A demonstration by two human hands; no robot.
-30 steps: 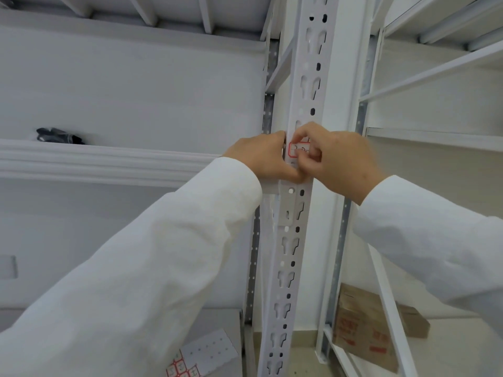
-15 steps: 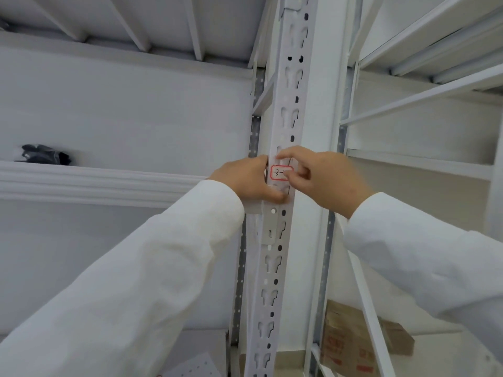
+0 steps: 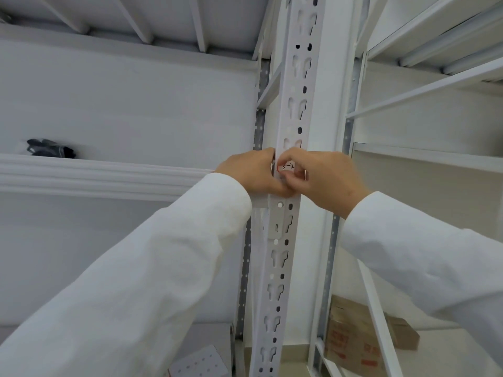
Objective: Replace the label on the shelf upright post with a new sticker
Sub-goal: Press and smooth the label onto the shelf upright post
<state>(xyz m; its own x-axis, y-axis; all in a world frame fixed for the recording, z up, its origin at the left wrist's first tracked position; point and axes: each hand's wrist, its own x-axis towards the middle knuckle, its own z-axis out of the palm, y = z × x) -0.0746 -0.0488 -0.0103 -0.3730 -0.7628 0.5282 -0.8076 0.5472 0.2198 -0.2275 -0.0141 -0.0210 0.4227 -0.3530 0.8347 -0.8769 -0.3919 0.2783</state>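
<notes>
A white slotted upright post (image 3: 283, 240) runs up the middle of the view. At hand height it carries a small white sticker (image 3: 288, 167) with a red border and black handwriting, mostly covered by fingers. My left hand (image 3: 250, 172) wraps the post's left edge beside the sticker. My right hand (image 3: 321, 178) comes from the right, its thumb and fingers pinched on the sticker against the post's face. Both arms wear white sleeves.
A white shelf beam (image 3: 95, 178) runs left from the post, with a dark bundle (image 3: 49, 148) on the shelf above it. Cardboard boxes (image 3: 362, 341) lie on the lower right shelf. A sticker sheet (image 3: 201, 363) lies at the bottom.
My right thumb and fingers have closed over the sticker, hiding more of its red border. My left hand stays on the post. The camera has shifted slightly.
</notes>
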